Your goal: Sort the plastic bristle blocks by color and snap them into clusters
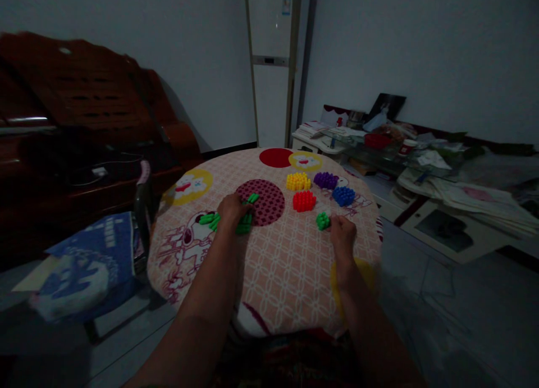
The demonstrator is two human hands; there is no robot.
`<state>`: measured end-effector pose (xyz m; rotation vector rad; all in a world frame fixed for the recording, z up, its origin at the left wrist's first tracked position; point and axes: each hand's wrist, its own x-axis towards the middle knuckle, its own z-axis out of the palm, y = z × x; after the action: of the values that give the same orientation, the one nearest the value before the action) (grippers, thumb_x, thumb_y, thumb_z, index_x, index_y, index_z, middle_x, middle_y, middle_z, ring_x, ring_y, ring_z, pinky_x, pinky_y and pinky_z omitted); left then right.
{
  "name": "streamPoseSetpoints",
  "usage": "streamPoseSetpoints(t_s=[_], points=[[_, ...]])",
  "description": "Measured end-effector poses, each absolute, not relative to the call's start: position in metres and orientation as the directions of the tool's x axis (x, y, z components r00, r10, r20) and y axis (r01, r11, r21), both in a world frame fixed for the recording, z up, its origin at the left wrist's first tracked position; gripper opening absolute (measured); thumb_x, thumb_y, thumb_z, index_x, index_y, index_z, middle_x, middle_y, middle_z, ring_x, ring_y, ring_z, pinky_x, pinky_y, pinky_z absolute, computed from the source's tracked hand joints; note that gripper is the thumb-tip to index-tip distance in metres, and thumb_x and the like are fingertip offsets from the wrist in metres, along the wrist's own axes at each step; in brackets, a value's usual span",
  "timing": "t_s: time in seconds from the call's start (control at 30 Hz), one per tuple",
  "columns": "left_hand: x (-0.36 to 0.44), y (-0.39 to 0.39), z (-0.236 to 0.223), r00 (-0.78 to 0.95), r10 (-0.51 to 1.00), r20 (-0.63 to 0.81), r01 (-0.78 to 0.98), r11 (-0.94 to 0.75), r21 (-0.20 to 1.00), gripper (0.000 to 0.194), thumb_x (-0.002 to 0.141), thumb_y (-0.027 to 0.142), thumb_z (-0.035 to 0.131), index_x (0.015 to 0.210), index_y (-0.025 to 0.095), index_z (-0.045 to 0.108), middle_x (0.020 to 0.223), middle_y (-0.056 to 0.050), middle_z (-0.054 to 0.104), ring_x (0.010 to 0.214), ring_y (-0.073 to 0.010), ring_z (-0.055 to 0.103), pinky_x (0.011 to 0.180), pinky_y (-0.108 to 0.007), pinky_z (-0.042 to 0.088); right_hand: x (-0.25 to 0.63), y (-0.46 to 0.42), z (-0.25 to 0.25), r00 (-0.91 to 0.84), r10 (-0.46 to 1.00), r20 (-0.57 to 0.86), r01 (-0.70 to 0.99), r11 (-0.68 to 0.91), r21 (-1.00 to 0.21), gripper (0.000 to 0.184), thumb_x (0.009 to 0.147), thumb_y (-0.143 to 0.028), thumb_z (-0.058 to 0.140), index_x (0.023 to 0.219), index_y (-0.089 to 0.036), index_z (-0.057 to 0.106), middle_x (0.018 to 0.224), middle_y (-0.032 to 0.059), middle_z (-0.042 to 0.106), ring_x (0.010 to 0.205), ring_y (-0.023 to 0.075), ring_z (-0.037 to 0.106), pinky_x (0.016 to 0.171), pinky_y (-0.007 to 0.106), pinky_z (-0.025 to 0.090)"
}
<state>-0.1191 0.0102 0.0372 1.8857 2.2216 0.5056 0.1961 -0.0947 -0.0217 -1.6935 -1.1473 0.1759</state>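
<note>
On the round table's patterned cloth (278, 264), my left hand (231, 209) is closed, its fingertips at a small green plastic stick (253, 198). Loose green sticks (208, 220) lie around and under this hand, partly hidden by it. At the right, the closed fingers of my right hand (343, 231) grip the edge of a small green cluster of sticks (323, 220). Beyond it stand tight clusters of the same kind: red (304, 201), yellow (298, 181), purple (325, 180) and blue (343, 196).
A wooden bench (84, 96) stands at the left, with a blue bag (101, 259) nearer the table. Along the right wall, a low cabinet (455, 225) carries papers, a red bowl (377, 141) and a cup (406, 147). A tall white air conditioner (272, 96) stands behind the table.
</note>
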Motion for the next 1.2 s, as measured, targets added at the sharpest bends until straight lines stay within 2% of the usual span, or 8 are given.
streamPoseSetpoints(t_s=[0.13, 0.23, 0.3, 0.4, 0.5, 0.57, 0.83, 1.2], points=[[-0.117, 0.011, 0.041, -0.2, 0.979, 0.041, 0.915, 0.172, 0.364, 0.035, 0.079, 0.039, 0.072, 0.098, 0.009, 0.071, 0.107, -0.022, 0.071, 0.106, -0.0386, 0.065, 0.084, -0.045, 0.05, 0.196, -0.095, -0.021, 0.546, 0.744, 0.385, 0.595, -0.021, -0.804, 0.045, 0.089, -0.049, 0.042, 0.064, -0.019, 0.065, 0.057, 0.0051, 0.065, 0.056, 0.0172, 0.052, 0.058, 0.028, 0.036], [-0.109, 0.006, 0.052, -0.182, 0.977, 0.108, 0.898, 0.12, 0.422, 0.039, 0.081, 0.041, 0.069, 0.109, 0.013, 0.071, 0.114, -0.02, 0.071, 0.111, -0.0373, 0.064, 0.088, -0.044, 0.05, 0.195, -0.095, -0.02, 0.549, 0.746, 0.378, 0.591, -0.027, -0.806, 0.045, 0.088, -0.048, 0.042, 0.064, -0.019, 0.065, 0.056, 0.0041, 0.064, 0.056, 0.0167, 0.051, 0.058, 0.028, 0.036], [-0.098, 0.002, 0.059, -0.128, 0.974, 0.187, 0.88, 0.025, 0.475, 0.045, 0.082, 0.04, 0.068, 0.119, 0.015, 0.068, 0.117, -0.017, 0.071, 0.112, -0.0338, 0.064, 0.092, -0.041, 0.05, 0.195, -0.096, -0.019, 0.549, 0.747, 0.375, 0.589, -0.027, -0.808, 0.044, 0.088, -0.048, 0.042, 0.064, -0.019, 0.065, 0.057, 0.0039, 0.064, 0.057, 0.0167, 0.051, 0.058, 0.028, 0.036], [-0.069, -0.006, 0.062, 0.046, 0.961, 0.272, 0.799, -0.199, 0.568, 0.043, 0.079, 0.033, 0.07, 0.119, 0.017, 0.068, 0.112, -0.01, 0.073, 0.102, -0.0258, 0.067, 0.091, -0.035, 0.051, 0.194, -0.097, -0.017, 0.548, 0.747, 0.376, 0.592, -0.029, -0.805, 0.044, 0.088, -0.047, 0.042, 0.064, -0.018, 0.065, 0.056, 0.0041, 0.063, 0.058, 0.0171, 0.052, 0.058, 0.028, 0.036], [-0.03, -0.017, 0.053, 0.273, 0.901, 0.338, 0.603, -0.434, 0.67, 0.044, 0.076, 0.026, 0.071, 0.119, 0.017, 0.069, 0.106, -0.007, 0.074, 0.091, -0.0193, 0.068, 0.085, -0.03, 0.053, 0.193, -0.097, -0.015, 0.543, 0.748, 0.381, 0.6, -0.028, -0.799, 0.045, 0.089, -0.047, 0.042, 0.064, -0.018, 0.065, 0.056, 0.0042, 0.063, 0.058, 0.0173, 0.052, 0.058, 0.028, 0.036], [-0.006, -0.026, 0.042, 0.383, 0.854, 0.351, 0.497, -0.511, 0.701, 0.044, 0.074, 0.024, 0.071, 0.118, 0.017, 0.069, 0.105, -0.005, 0.074, 0.088, -0.0179, 0.068, 0.083, -0.029, 0.054, 0.193, -0.098, -0.015, 0.537, 0.753, 0.381, 0.602, -0.025, -0.798, 0.045, 0.089, -0.047, 0.041, 0.065, -0.018, 0.066, 0.057, 0.0045, 0.063, 0.059, 0.0176, 0.052, 0.059, 0.028, 0.036], [0.038, -0.053, 0.011, 0.441, 0.831, 0.339, 0.42, -0.525, 0.74, 0.056, 0.069, 0.02, 0.072, 0.125, 0.015, 0.065, 0.113, -0.008, 0.072, 0.094, -0.0202, 0.067, 0.087, -0.033, 0.054, 0.195, -0.097, -0.016, 0.535, 0.768, 0.352, 0.589, -0.041, -0.807, 0.044, 0.089, -0.047, 0.042, 0.068, -0.018, 0.067, 0.06, 0.0067, 0.066, 0.06, 0.0178, 0.052, 0.059, 0.028, 0.036], [0.044, -0.046, 0.003, 0.457, 0.802, 0.385, 0.405, -0.573, 0.712, 0.052, 0.072, 0.021, 0.074, 0.123, 0.016, 0.064, 0.115, -0.011, 0.07, 0.095, -0.0207, 0.066, 0.088, -0.034, 0.055, 0.193, -0.098, -0.012, 0.522, 0.779, 0.347, 0.597, -0.044, -0.801, 0.046, 0.09, -0.047, 0.041, 0.071, -0.017, 0.07, 0.062, 0.0072, 0.066, 0.062, 0.0182, 0.052, 0.06, 0.028, 0.036]])
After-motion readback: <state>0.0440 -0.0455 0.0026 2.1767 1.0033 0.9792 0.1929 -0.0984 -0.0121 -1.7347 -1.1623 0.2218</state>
